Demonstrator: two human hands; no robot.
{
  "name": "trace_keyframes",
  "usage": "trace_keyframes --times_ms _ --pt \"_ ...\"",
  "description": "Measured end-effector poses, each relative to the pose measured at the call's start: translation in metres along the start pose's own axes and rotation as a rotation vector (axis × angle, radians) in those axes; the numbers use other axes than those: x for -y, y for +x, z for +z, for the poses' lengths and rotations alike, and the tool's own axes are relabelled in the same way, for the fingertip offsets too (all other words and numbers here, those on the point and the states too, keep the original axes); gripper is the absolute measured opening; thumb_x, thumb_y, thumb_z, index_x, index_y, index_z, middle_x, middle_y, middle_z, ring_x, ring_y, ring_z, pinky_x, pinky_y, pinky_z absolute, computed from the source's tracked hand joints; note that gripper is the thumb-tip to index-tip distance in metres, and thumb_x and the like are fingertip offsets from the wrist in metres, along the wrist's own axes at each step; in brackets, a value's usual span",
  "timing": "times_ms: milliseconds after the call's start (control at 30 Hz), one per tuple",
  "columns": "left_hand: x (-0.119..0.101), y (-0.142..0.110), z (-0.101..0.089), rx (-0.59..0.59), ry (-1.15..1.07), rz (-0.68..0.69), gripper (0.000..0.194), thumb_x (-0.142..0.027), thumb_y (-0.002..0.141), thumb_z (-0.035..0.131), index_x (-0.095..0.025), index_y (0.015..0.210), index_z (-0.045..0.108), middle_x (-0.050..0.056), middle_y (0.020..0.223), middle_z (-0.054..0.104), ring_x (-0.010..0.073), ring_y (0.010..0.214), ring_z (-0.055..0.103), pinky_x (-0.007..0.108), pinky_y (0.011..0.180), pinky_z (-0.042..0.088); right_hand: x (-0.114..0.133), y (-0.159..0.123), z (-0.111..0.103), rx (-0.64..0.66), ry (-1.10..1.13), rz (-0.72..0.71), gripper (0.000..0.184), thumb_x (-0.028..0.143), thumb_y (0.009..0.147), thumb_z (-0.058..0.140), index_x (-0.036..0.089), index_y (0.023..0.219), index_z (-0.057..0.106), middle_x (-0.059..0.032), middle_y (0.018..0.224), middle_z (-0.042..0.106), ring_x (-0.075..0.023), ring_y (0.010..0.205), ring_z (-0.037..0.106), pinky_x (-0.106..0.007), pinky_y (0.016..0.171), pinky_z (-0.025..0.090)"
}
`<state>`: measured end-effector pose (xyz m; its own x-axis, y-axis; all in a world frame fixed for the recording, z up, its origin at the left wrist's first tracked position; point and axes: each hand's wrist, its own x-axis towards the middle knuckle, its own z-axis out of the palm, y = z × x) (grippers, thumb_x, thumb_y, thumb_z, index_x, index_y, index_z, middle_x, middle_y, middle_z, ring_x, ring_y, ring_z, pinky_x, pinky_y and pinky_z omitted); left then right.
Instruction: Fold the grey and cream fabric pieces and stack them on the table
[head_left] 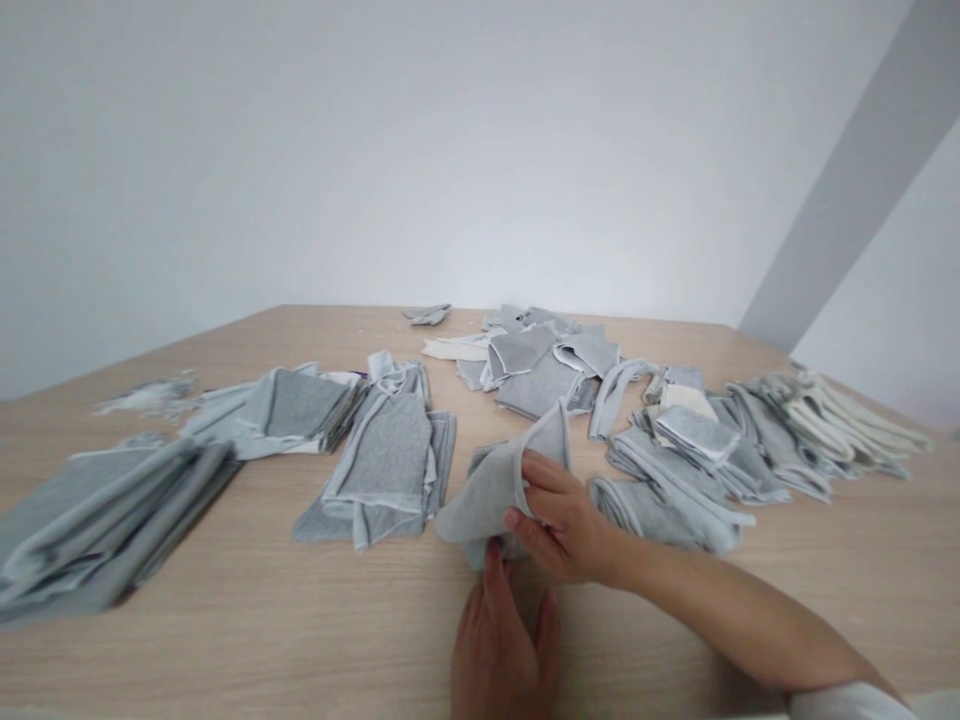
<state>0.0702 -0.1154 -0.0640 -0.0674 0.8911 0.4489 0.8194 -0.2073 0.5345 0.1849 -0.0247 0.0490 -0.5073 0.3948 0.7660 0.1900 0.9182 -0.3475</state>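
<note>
A grey fabric piece [487, 495] is pinched in my right hand [559, 515], between the thumb and fingers. It is lifted and folded over, with one corner pointing up. My left hand [502, 650] is below it at the front of the table. Its fingers are stretched out and the thumb is spread to the side, with the fingertips touching the cloth's lower edge. More grey cloth shows under the raised piece, and I cannot tell whether it belongs to the same piece. A stack of grey fabric pieces [390, 450] lies just left of the cloth.
Folded grey cloths [112, 520] lie at the far left, with another fabric pile [292, 405] and white lint-like scraps [150, 397] behind. Loose grey pieces [544, 370] are heaped at the back middle. Several cloth bundles [675, 490] spread across the right of the wooden table [360, 630].
</note>
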Motion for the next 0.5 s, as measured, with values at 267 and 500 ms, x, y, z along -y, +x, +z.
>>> trace_keyframes --times_ms 267,500 --pt "-0.006 -0.001 -0.003 -0.048 -0.135 -0.170 0.071 -0.040 0.092 0.046 -0.010 0.147 0.012 0.020 0.113 0.066 0.0304 0.101 0.068 0.045 0.079 0.055 0.011 -0.011 -0.012 -0.304 0.263 0.307 0.030 0.034 0.096 0.043 0.021 0.075 0.060 -0.0047 0.075 0.059 -0.0175 0.074 0.056 -0.031 0.069 0.049" --pt "-0.012 0.003 -0.007 -0.191 -0.510 -0.292 0.088 -0.040 0.084 0.061 -0.017 0.147 0.004 0.021 0.125 0.057 0.0292 0.106 0.064 0.044 0.080 0.056 0.002 -0.010 -0.022 -0.468 0.623 0.746 0.044 0.060 0.084 0.054 0.020 0.069 0.062 0.0030 0.045 0.050 -0.0117 0.035 0.044 -0.023 0.033 0.034"
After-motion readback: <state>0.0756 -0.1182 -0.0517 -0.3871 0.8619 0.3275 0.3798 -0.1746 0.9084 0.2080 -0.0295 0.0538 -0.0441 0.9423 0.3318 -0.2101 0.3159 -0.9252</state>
